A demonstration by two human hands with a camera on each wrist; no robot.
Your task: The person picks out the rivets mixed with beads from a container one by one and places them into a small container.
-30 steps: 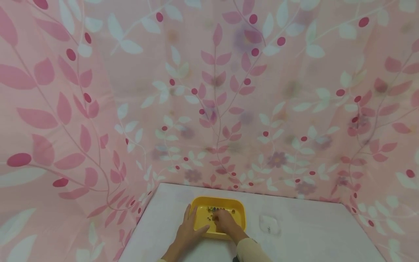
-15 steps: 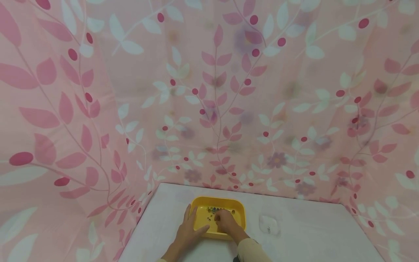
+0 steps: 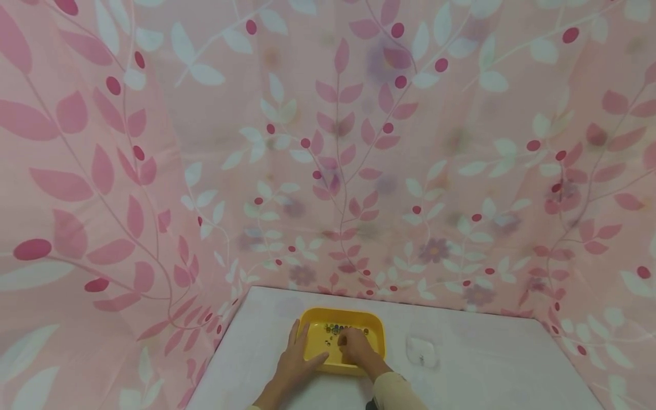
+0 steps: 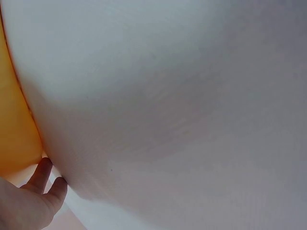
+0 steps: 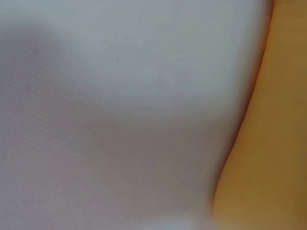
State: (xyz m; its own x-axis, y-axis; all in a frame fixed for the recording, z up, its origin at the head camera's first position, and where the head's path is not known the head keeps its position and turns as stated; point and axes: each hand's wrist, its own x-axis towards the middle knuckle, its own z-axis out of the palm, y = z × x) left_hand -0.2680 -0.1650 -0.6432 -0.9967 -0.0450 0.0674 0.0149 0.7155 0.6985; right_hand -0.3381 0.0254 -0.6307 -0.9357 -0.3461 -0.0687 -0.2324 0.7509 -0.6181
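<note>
A yellow tray lies on the table with several small, shiny, bead-like round pieces in it, mostly in a loose row toward its far side. My left hand spans the tray's near left corner, its fingers extended along the left side and the thumb at the front rim. In the left wrist view, two fingertips show beside the tray's outer wall. Inside the tray, my right hand is bent low near the pieces, fingers curled in. Whether it pinches a piece is hidden. The right wrist view shows only tray wall and table.
A small clear square dish with something tiny in it stands right of the tray on the white table. Pink leaf-patterned curtains enclose the table at the back and both sides.
My right hand has shifted slightly to the right inside the tray, uncovering a little more around the small pieces. My left hand and the tray stay where they were.
</note>
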